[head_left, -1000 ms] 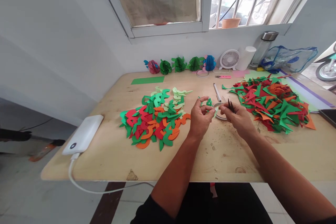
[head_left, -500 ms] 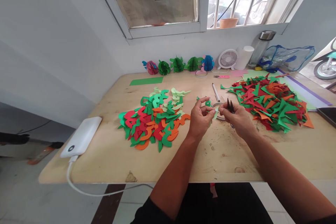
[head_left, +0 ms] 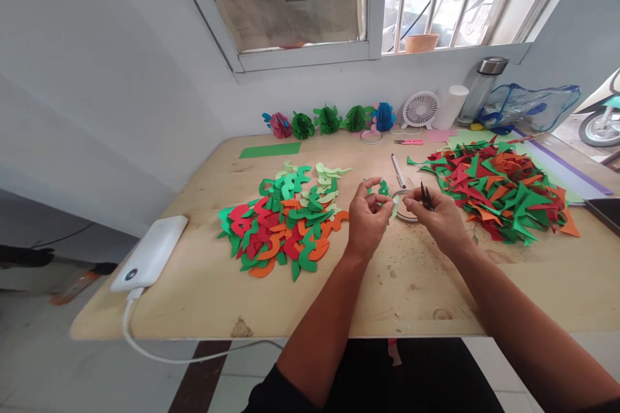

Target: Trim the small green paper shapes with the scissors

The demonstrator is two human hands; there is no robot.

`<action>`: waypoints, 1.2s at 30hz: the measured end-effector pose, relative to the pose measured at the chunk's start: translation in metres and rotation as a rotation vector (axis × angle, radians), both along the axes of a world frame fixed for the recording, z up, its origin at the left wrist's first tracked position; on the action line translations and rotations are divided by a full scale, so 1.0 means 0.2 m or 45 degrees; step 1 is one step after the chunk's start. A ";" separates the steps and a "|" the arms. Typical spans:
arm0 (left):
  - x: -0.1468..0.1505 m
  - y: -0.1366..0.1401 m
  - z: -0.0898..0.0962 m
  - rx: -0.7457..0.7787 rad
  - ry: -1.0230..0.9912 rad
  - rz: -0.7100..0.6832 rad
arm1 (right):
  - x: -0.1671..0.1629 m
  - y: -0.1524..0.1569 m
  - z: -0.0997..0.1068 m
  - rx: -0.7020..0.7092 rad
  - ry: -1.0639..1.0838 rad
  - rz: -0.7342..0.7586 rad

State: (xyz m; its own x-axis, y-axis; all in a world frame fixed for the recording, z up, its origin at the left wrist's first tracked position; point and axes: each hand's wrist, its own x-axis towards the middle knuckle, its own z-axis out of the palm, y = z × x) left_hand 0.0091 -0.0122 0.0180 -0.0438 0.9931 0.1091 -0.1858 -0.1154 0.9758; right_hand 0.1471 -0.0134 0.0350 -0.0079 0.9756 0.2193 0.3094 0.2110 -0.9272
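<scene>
In my left hand (head_left: 367, 219) a small piece of light green paper (head_left: 394, 208) is pinched between thumb and fingers. Close on its right, my right hand (head_left: 438, 216) is wrapped round a pair of scissors (head_left: 425, 195), whose dark blades point up and away from me. Its thumb and forefinger are near the paper's edge; whether they touch it I cannot tell. Behind the hands lie a metal ring (head_left: 407, 218) and some green cut paper (head_left: 383, 188), partly hidden by my left fingers.
Cut paper shapes (head_left: 285, 219) are heaped to the left, paper scraps (head_left: 508, 187) to the right. A white pen (head_left: 398, 170) lies beyond my hands. Paper honeycomb figures (head_left: 327, 118), a small fan (head_left: 420, 110) and a bottle (head_left: 482, 90) line the wall. A power bank (head_left: 150, 253) sits at the left edge.
Both hands have shifted very slightly left. The light green paper has turned a little between the fingers, and the scissors stay in my right hand.
</scene>
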 end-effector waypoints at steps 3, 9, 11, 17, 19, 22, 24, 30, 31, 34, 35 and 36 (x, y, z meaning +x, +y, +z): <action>0.00 0.00 0.00 -0.008 0.004 0.019 | 0.00 0.00 -0.03 0.123 -0.106 0.011; 0.00 0.00 0.00 0.018 0.023 0.003 | -0.01 -0.01 -0.06 0.241 -0.245 0.045; 0.00 -0.01 0.01 0.020 0.021 -0.001 | -0.01 -0.01 -0.05 0.291 -0.310 0.042; 0.00 -0.01 0.01 0.004 0.009 -0.021 | 0.00 0.00 -0.05 0.410 -0.429 0.045; 0.00 0.00 0.00 0.001 0.007 -0.031 | 0.00 0.00 -0.05 0.428 -0.432 0.025; 0.00 0.00 0.00 0.004 0.009 -0.051 | -0.01 0.00 -0.05 0.436 -0.451 0.002; 0.00 0.00 0.00 0.001 0.011 -0.060 | -0.01 0.00 -0.05 0.421 -0.453 -0.029; 0.00 0.00 -0.01 -0.027 0.040 -0.038 | 0.00 0.00 -0.04 0.411 -0.433 -0.166; 0.00 0.00 -0.01 -0.029 0.047 -0.034 | 0.01 0.00 -0.04 0.440 -0.449 -0.159; 0.00 0.00 -0.01 -0.024 0.061 -0.025 | 0.01 0.00 -0.05 0.543 -0.507 -0.094; 0.00 0.00 -0.01 -0.022 0.062 -0.022 | 0.01 0.00 -0.06 0.564 -0.521 -0.072; 0.00 0.00 -0.01 -0.021 0.061 -0.017 | 0.01 0.00 -0.06 0.574 -0.529 -0.057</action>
